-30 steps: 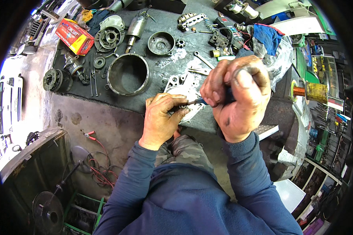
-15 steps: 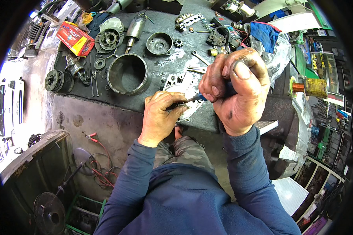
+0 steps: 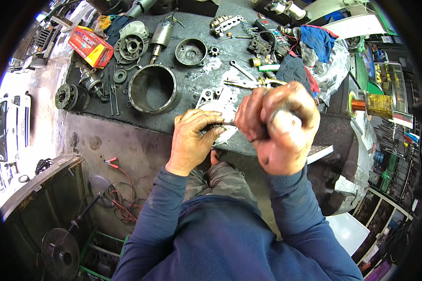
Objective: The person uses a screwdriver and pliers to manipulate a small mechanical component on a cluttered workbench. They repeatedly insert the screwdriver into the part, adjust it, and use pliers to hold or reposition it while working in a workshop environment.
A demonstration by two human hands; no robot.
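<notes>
My right hand (image 3: 281,129) is closed in a fist round a screwdriver, slightly smeared by motion. The handle is hidden in the fist, and the thin dark shaft (image 3: 229,123) sticks out to the left. At its tip, the thumb and fingers of my left hand (image 3: 188,136) pinch something small and dark that I cannot make out. Both hands are over a silver cast-metal housing (image 3: 226,107) near the bench's front edge, and they hide part of it. Just beyond the right fist lie yellow-handled pliers (image 3: 248,83).
A large open metal ring (image 3: 152,89) stands left of the hands. Behind it are a round metal cup (image 3: 191,52), a cylindrical motor part (image 3: 162,33) and a red-yellow box (image 3: 90,47). A wrench (image 3: 243,70) and a dark cloth (image 3: 293,70) lie farther right, with a copper wire spool (image 3: 377,105) beyond.
My right fist has moved down slightly, and its grip on the screwdriver has turned. The pliers and dark cloth behind it now show more. My left hand stays nearly still.
</notes>
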